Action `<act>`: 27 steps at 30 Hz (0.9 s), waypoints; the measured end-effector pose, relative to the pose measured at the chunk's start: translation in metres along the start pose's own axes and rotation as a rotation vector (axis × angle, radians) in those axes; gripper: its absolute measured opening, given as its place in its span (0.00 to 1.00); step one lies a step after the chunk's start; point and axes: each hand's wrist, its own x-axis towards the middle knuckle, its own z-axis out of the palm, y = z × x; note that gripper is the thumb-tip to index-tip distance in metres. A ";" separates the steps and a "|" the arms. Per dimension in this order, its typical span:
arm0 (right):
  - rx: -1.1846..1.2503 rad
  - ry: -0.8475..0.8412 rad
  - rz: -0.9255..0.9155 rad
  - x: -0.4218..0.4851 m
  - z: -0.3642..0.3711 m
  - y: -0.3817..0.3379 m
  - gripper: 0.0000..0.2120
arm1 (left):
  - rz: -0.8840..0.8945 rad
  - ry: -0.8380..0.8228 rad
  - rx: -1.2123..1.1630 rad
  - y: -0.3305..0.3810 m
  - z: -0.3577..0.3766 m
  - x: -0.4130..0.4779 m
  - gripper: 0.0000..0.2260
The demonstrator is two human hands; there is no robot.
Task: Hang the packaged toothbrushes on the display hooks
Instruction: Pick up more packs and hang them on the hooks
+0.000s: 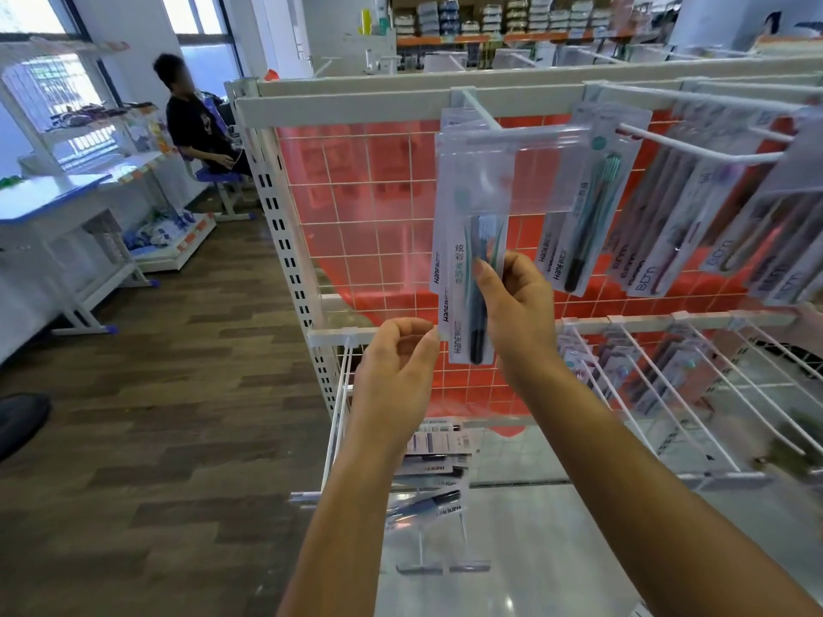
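Head view: left hand (396, 362) pinches a corner of toothbrush packs (473, 193), right hand (516, 305) grips them

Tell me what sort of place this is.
Probably a shop, or a mock-up of one. A white display rack carries hooks hung with packaged toothbrushes, stocked shelves stand at the back, and the left hand and right hand hold a hanging pack.

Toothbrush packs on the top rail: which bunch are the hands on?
The leftmost bunch, at the end hook: right hand grips its front pack, left hand pinches a lower corner. The bunches further right hang untouched.
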 end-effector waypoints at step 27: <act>-0.810 -0.237 0.101 -0.029 -0.032 0.156 0.15 | -0.079 -0.189 0.952 -0.107 0.024 0.025 0.15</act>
